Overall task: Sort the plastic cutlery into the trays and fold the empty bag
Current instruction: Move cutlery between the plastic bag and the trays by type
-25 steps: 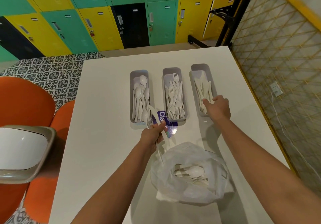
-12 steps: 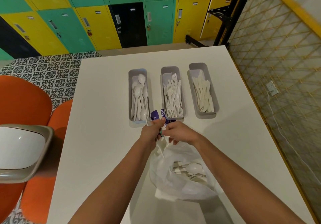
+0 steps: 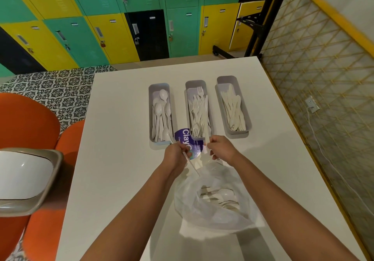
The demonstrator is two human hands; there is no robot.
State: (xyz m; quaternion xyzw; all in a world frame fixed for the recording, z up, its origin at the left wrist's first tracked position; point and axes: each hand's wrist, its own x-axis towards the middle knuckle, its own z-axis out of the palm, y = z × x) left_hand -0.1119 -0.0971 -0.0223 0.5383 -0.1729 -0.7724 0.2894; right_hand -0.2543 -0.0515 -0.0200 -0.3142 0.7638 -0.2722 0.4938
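At centre frame, white plastic cutlery (image 3: pixel 189 160) is gripped by the left hand (image 3: pixel 175 155); a white piece (image 3: pixel 206 139) is pinched by the right hand (image 3: pixel 221 147), below three grey trays (image 3: pixel 220 86), above the clear plastic bag (image 3: pixel 212 200) on the white surface (image 3: pixel 121 139).

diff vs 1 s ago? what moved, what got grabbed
The right hand left the knife tray and came back toward the left hand, where it now pinches a white piece from the bunch the left hand holds. Unchanged: left hand's grip, three trays, bag still holding spoons.
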